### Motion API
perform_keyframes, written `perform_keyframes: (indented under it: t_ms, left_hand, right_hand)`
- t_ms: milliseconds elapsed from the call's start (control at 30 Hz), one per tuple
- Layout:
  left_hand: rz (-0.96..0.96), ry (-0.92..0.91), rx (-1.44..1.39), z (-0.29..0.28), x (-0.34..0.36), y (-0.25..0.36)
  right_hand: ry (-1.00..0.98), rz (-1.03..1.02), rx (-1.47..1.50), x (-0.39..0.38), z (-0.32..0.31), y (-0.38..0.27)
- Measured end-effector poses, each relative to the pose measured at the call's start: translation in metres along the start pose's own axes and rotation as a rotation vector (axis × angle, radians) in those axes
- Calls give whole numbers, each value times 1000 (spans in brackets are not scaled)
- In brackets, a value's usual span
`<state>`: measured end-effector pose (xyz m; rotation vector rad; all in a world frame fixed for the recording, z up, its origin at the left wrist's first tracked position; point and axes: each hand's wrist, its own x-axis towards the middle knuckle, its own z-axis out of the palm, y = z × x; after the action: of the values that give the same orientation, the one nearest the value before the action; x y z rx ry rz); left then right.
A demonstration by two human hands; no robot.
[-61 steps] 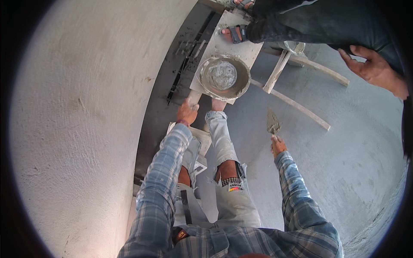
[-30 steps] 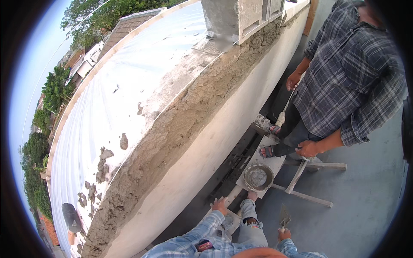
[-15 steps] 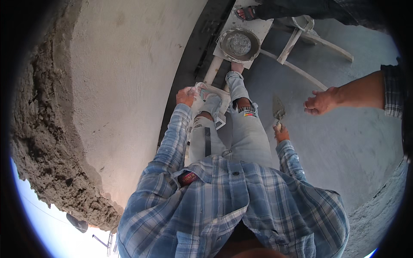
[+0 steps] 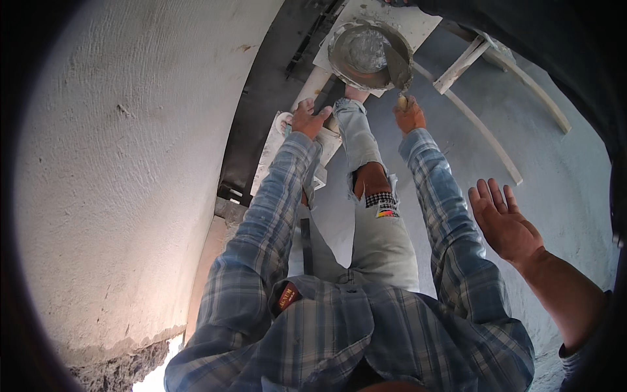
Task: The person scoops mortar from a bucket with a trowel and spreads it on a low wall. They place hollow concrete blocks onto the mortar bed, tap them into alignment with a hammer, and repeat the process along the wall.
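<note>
A worker's two hands meet at a pan of wet mortar beside a freshly plastered wall.

At the upper centre of the frame, the right hand (image 4: 409,116) has its fingers curled tight around the handle of a trowel (image 4: 397,70), whose blade lies inside the round mortar pan (image 4: 339,62), dipping into the grey mix. The pan sits on a pale board (image 4: 418,23) at the top edge. Just left of it, the left hand (image 4: 308,119) grips the edge of a flat plaster hawk (image 4: 277,147), fingers wrapped over its rim. A plastered wall (image 4: 130,170) fills the left half. At the right, another person's hand (image 4: 504,222) hangs palm open, fingers spread, well apart from the pan. Pale wooden slats (image 4: 480,124) cross the grey floor at the upper right.
</note>
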<state>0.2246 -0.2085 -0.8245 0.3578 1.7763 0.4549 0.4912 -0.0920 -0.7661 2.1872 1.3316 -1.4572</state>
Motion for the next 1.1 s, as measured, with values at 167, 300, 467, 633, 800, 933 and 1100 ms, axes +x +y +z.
perform_keyframes:
  t_ms: [167,300,467,633,800,933,1100]
  left_hand:
    - [-58,108,-125,57,129,25]
    - [73,170,-29,88,110,63]
    - [76,294,-474,54,19,92]
    - [165,245,-486,-66,-186,158]
    - [268,199,-604,-137,-334,197]
    - [386,205,-827,-165,-410,224]
    - [478,157,-1003,-194,-458,232]
  right_hand:
    - [-7,-200,-109,-38,-1,26]
    - [8,-88,-93,-100,-26,35]
    - [81,-462,-446,-136,-84,-10]
    - [120,-671,-770,-191,-103,-116]
    - [44,-807,-902,-245,-71,-179]
    - [-177,-914,-850,-338,-98,-204]
    - [-289,-1024,-758,-392,-100,-214]
